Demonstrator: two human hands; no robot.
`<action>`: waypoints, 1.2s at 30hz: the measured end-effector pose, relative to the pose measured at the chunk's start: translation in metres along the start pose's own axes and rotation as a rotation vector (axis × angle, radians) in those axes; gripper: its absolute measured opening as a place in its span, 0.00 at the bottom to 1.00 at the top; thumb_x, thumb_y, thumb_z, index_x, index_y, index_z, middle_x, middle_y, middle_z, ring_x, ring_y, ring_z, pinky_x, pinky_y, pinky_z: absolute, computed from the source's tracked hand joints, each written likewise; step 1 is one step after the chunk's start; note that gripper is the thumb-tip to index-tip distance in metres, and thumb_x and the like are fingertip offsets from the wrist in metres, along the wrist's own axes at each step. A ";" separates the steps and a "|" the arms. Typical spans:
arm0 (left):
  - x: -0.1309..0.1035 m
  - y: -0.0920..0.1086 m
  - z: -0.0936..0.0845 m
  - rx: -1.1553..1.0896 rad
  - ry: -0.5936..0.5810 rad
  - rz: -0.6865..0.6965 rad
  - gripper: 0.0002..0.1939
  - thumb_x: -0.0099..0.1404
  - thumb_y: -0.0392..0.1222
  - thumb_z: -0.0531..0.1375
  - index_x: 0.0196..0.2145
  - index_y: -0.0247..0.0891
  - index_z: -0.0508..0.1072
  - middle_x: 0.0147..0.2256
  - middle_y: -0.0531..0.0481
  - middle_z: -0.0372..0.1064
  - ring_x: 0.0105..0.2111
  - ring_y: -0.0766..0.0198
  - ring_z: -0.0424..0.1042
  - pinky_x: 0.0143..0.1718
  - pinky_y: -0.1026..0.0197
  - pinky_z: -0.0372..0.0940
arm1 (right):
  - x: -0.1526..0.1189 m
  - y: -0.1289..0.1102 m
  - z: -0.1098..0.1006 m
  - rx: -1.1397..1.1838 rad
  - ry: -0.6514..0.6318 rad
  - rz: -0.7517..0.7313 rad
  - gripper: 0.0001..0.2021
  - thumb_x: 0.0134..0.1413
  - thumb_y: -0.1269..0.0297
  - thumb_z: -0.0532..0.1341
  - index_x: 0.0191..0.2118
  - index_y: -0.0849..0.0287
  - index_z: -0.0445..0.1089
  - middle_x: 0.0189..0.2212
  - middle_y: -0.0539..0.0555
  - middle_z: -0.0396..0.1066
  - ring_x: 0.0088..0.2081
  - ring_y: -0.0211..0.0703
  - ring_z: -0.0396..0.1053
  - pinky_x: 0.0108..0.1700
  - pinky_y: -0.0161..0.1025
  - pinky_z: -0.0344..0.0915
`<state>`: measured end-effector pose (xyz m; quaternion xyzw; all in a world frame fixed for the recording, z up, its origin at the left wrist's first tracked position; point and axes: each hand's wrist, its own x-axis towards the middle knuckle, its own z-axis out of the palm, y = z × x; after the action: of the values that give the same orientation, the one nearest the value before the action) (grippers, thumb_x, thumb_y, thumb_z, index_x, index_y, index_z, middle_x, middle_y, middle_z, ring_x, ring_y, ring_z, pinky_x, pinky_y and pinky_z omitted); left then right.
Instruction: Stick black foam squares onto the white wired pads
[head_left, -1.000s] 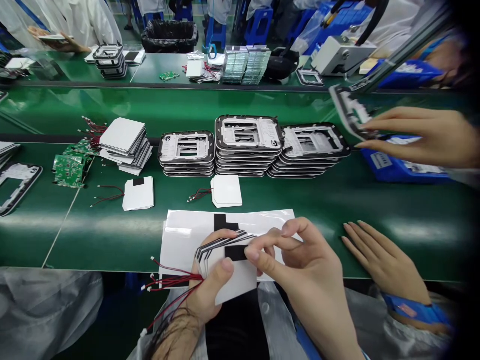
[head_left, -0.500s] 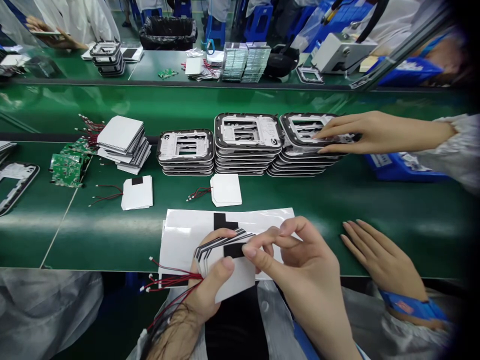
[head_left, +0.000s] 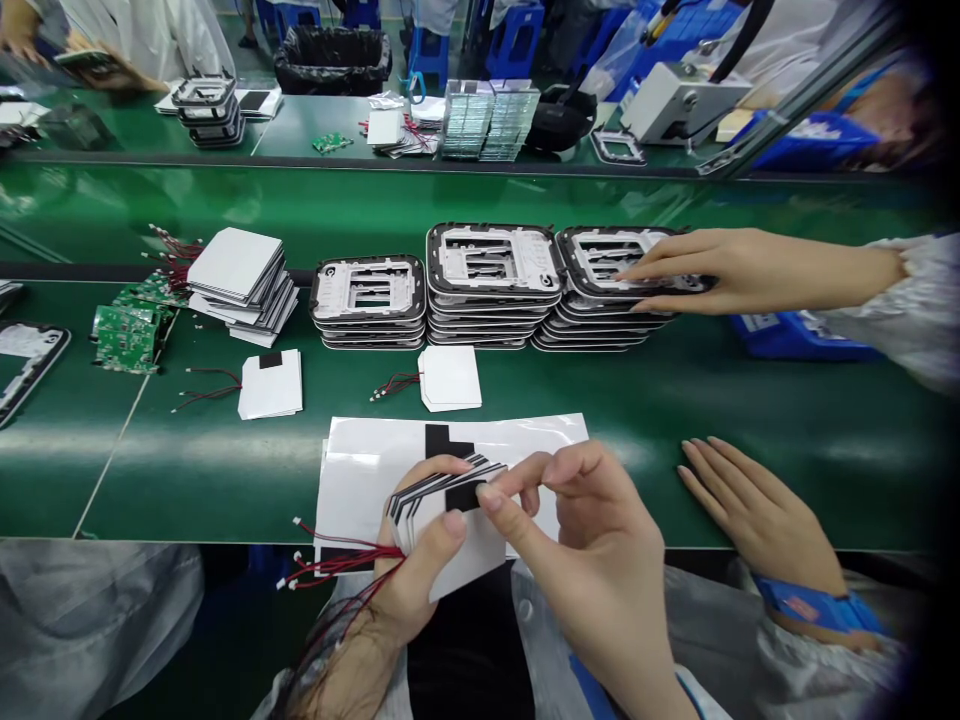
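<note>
My left hand [head_left: 424, 550] grips a fanned stack of thin white wired panels [head_left: 472, 565], thumb on the top one and fingers behind. Red and dark wires [head_left: 349, 565] with small white plugs trail from the stack's left side. On the top panel lies a piece of black tape [head_left: 465, 496]. My right hand [head_left: 592, 540] has its thumb and index finger closed at the right end of this tape, by the panel's edge. Beneath my hands is a white sheet [head_left: 360, 470] with black tape pieces [head_left: 446, 440] on it.
Behind are stacks of black-and-white frames [head_left: 495, 262]; another person's hand [head_left: 712, 265] rests on the right one. That person's other hand [head_left: 765, 510] lies on the green table [head_left: 600, 385]. White panels [head_left: 236, 265] and green circuit boards [head_left: 127, 335] are at left.
My right thumb and index finger have shifted slightly left along the black tape. The whole view has drifted a little. The left hand keeps its grip on the panels.
</note>
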<state>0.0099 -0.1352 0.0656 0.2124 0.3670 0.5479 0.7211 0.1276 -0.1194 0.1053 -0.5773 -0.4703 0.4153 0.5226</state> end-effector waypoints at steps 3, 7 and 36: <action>0.001 -0.001 -0.002 0.033 0.054 -0.019 0.16 0.59 0.47 0.66 0.44 0.43 0.73 0.41 0.48 0.75 0.45 0.50 0.73 0.49 0.51 0.66 | 0.001 0.006 0.002 -0.158 0.000 -0.072 0.12 0.54 0.68 0.64 0.30 0.48 0.59 0.26 0.49 0.66 0.30 0.45 0.64 0.33 0.44 0.62; 0.009 0.000 -0.003 -0.033 0.089 -0.036 0.16 0.58 0.45 0.66 0.44 0.43 0.72 0.41 0.48 0.76 0.45 0.51 0.74 0.50 0.51 0.66 | 0.010 0.021 0.001 -0.313 0.025 -0.089 0.11 0.52 0.63 0.66 0.30 0.48 0.61 0.29 0.52 0.62 0.36 0.51 0.64 0.38 0.49 0.63; 0.041 -0.006 -0.048 -0.430 -0.096 -0.249 0.28 0.53 0.34 0.60 0.53 0.39 0.68 0.42 0.40 0.74 0.42 0.44 0.76 0.43 0.44 0.68 | 0.138 0.007 0.141 -0.303 -0.849 0.035 0.15 0.60 0.59 0.60 0.27 0.64 0.74 0.20 0.49 0.68 0.20 0.33 0.61 0.22 0.33 0.58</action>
<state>-0.0182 -0.1026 0.0184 0.0329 0.2305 0.5096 0.8283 0.0205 0.0456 0.0850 -0.4339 -0.6885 0.5506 0.1857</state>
